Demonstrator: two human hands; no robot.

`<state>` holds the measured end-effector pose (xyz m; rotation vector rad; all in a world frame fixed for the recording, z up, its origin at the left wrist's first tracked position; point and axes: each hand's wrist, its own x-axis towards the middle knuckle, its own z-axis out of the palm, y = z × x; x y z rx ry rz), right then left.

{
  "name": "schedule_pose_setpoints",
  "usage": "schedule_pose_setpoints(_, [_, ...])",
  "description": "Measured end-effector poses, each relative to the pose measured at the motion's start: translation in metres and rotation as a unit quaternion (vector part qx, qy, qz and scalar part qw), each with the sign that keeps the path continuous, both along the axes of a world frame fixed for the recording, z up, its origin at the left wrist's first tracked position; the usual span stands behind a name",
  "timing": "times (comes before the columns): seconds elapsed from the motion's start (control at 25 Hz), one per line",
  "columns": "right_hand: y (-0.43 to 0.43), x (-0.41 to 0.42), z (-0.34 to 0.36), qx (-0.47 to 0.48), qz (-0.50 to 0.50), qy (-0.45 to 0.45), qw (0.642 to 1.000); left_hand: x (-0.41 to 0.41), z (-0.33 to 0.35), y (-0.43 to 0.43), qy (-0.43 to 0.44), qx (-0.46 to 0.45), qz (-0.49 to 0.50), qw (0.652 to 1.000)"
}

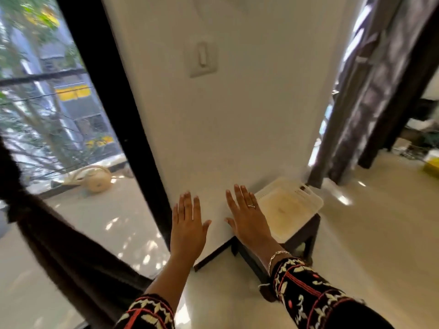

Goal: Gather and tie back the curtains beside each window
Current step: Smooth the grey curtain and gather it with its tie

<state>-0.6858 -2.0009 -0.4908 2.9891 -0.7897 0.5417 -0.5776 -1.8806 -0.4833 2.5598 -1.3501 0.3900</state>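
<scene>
My left hand [187, 224] and my right hand [247, 217] are stretched out flat in front of a white wall [249, 115], fingers apart, holding nothing. A dark sheer curtain [61, 245] sweeps across the lower left, in front of a large black-framed window [59, 115]. Another dark curtain [370, 91] hangs at the upper right beside a second bright opening. Neither hand touches a curtain.
A dark stool [306, 231] with a white tray [308, 193] on top stands against the wall, just right of my right hand. A light switch [203, 59] is on the wall. Outside lies a cream watering can [97, 180]. Clutter sits at the far right [427, 162].
</scene>
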Motion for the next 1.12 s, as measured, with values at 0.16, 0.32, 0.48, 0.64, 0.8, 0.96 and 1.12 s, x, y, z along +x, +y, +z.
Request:
schedule_pose_setpoints(0.16, [-0.041,-0.045,-0.029,0.033,-0.068,0.033,0.997,-0.019,-0.041,-0.056,0.052,0.048,-0.063,0.995])
schedule_pose_setpoints(0.32, [-0.097,-0.077,-0.042,0.041,-0.138,0.066,0.987,-0.018,-0.050,-0.118,0.036,0.088,-0.128,0.987])
schedule_pose_setpoints(0.48, [-0.146,-0.095,-0.047,0.052,-0.198,0.070,0.976,-0.019,-0.047,-0.190,0.030,0.112,-0.172,0.978])
schedule_pose_setpoints(0.64, [-0.185,-0.114,-0.053,0.060,-0.260,0.061,0.962,-0.037,-0.042,-0.248,0.033,0.101,-0.251,0.962])
schedule_pose_setpoints(0.8, [-0.231,-0.150,-0.053,0.062,-0.309,0.069,0.947,-0.067,-0.048,-0.299,0.058,0.113,-0.281,0.951])
schedule_pose_setpoints(0.96, [-0.289,-0.189,-0.056,0.062,-0.326,0.065,0.941,-0.098,-0.069,-0.371,0.014,0.124,-0.290,0.949])
schedule_pose_setpoints(1.12, [-0.359,-0.235,-0.060,0.071,-0.322,0.083,0.940,-0.153,-0.057,-0.441,-0.008,0.100,-0.286,0.953])
